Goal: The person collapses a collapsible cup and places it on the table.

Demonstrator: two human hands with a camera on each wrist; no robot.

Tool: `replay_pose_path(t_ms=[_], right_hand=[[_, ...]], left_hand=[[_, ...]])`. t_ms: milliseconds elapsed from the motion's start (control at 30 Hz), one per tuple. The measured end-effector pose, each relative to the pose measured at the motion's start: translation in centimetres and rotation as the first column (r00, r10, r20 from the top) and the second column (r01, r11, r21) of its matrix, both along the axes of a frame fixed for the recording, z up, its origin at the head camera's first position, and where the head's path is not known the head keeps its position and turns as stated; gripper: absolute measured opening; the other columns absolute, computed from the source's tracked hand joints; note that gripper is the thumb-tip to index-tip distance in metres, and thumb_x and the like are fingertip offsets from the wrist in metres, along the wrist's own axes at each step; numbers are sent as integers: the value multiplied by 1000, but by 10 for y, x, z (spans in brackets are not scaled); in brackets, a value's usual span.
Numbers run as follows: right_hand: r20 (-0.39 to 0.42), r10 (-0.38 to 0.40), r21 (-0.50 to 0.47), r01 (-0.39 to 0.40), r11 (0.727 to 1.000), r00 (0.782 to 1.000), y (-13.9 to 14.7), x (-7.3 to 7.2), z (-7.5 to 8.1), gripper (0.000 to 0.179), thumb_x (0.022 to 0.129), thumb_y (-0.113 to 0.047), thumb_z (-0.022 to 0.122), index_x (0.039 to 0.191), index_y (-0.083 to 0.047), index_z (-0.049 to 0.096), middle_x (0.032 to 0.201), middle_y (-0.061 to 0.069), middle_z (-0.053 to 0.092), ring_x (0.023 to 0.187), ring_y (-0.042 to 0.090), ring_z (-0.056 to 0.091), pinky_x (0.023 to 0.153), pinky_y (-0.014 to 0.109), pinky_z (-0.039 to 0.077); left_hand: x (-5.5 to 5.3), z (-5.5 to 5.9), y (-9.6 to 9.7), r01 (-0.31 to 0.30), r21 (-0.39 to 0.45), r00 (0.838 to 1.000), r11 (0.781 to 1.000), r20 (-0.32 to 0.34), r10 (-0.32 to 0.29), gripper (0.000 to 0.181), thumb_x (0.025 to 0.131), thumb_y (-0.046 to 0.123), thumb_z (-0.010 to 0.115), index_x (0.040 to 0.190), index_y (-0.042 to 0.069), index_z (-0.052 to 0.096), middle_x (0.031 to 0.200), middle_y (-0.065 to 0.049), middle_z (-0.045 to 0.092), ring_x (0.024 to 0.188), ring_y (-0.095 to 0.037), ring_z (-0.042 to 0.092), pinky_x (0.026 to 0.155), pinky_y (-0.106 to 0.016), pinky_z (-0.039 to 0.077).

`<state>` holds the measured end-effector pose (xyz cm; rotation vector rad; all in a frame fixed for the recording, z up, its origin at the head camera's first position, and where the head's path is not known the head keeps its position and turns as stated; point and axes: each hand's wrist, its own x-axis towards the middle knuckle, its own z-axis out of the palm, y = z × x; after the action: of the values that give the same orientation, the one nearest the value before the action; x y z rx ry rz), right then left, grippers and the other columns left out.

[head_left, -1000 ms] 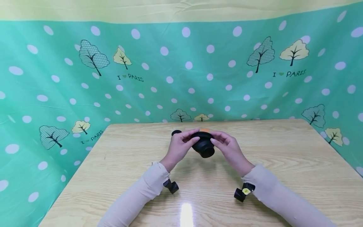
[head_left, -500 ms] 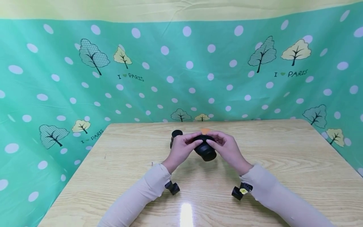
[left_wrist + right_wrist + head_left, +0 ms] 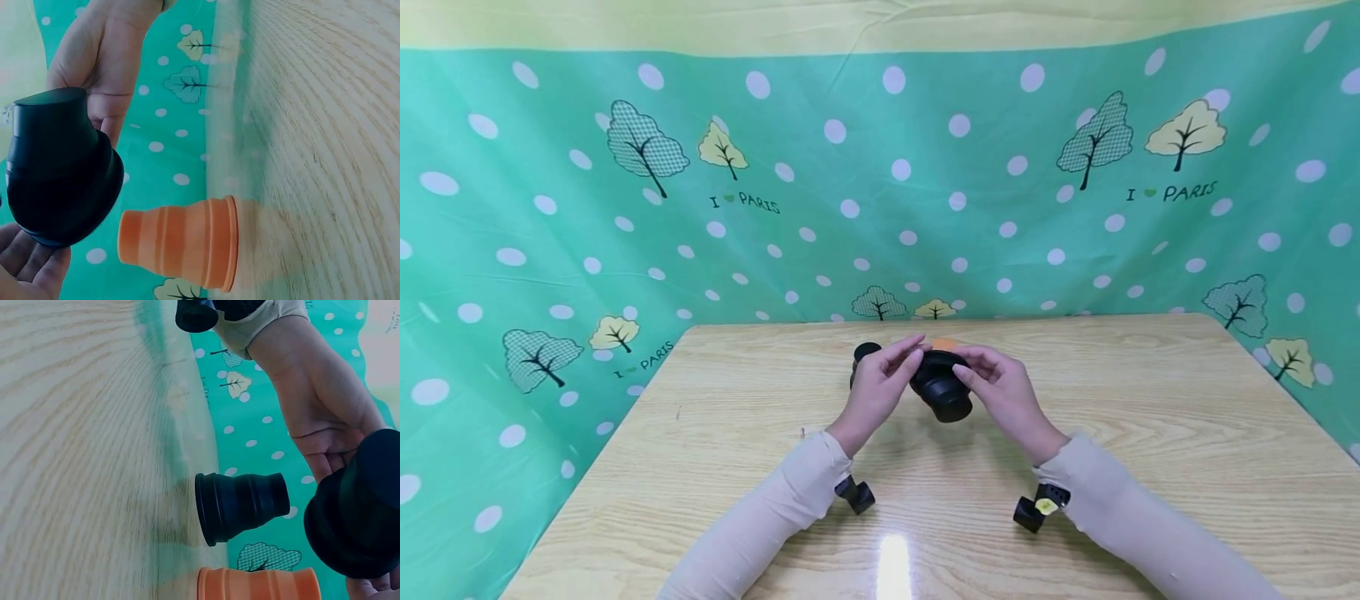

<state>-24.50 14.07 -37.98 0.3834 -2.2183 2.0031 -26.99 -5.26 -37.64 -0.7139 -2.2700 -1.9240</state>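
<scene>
A black collapsible cup point(image 3: 945, 396), stepped and tapering, is held above the table with its narrow closed end tilted down towards me. My right hand point(image 3: 1003, 396) grips the wide rim from the right, thumb on the near side and fingers behind. From the other side my left hand point(image 3: 876, 392) pinches the rim; its thumb lies high by the edge, and its fingers point(image 3: 37, 262) touch the rim in the left wrist view. Behind my hands an orange cup point(image 3: 181, 244) of the same shape stands upside down. A second black cup point(image 3: 240, 506) stands upside down beside it.
The wooden table point(image 3: 737, 375) ends at a green dotted cloth point(image 3: 805, 167) hung behind it and at both sides. Small black wrist cameras point(image 3: 856, 496) hang below both sleeves, close over the tabletop.
The held cup dipped a little towards me, then rose slightly. My left thumb has shifted up along the rim. The standing cups have not moved.
</scene>
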Motion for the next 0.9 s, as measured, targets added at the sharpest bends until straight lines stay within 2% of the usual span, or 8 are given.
replay_pose_path(t_ms=[100, 267, 400, 500, 667, 900], right_hand=[[10, -31, -31, 32, 999, 999, 0, -1, 1, 33, 92, -19, 62, 118, 2, 59, 109, 13, 63, 94, 8, 63, 79, 20, 53], [24, -78, -112, 80, 990, 997, -2, -3, 1, 31, 92, -14, 62, 116, 6, 58, 101, 3, 64, 90, 8, 62, 77, 20, 53], [42, -79, -173, 85, 981, 996, -4, -3, 0, 29, 92, -9, 61, 115, 8, 56, 95, -4, 64, 88, 7, 61, 77, 20, 53], [50, -79, -199, 87, 976, 996, -5, -3, 0, 27, 92, -9, 61, 114, 7, 56, 93, -6, 64, 87, 7, 61, 75, 19, 54], [54, -90, -212, 100, 972, 994, -7, -2, 0, 27, 92, -7, 61, 113, 8, 56, 92, -6, 64, 86, 6, 61, 73, 18, 53], [59, -108, -216, 118, 969, 992, -9, -2, 0, 26, 92, -1, 58, 114, 12, 54, 89, -9, 63, 85, 5, 61, 72, 17, 53]], left_hand=[[0, 0, 0, -7, 10, 1000, 1000, 17, 7, 40, 99, 30, 49, 131, 6, 55, 126, -8, 61, 117, -14, 56, 96, -26, 46], [2, 2, 2, 25, 17, 998, 1000, 63, -26, 38, 98, 20, 52, 133, 4, 53, 137, -11, 51, 118, -22, 55, 96, -28, 46], [13, 15, 4, 56, 16, 995, 998, 78, -57, 40, 98, 14, 52, 135, -1, 48, 140, -16, 46, 118, -27, 54, 95, -26, 47], [19, 23, 4, 53, 3, 997, 999, 60, -53, 39, 98, 13, 51, 134, -3, 49, 136, -20, 50, 115, -28, 56, 92, -23, 48], [20, 24, 5, 33, -1, 999, 999, 42, -33, 38, 96, 11, 54, 131, -5, 52, 128, -21, 56, 105, -26, 59, 84, -20, 50], [20, 24, 6, 17, -14, 999, 1000, 27, -17, 36, 96, 13, 56, 128, -3, 56, 130, -20, 55, 114, -28, 56, 88, -22, 50]])
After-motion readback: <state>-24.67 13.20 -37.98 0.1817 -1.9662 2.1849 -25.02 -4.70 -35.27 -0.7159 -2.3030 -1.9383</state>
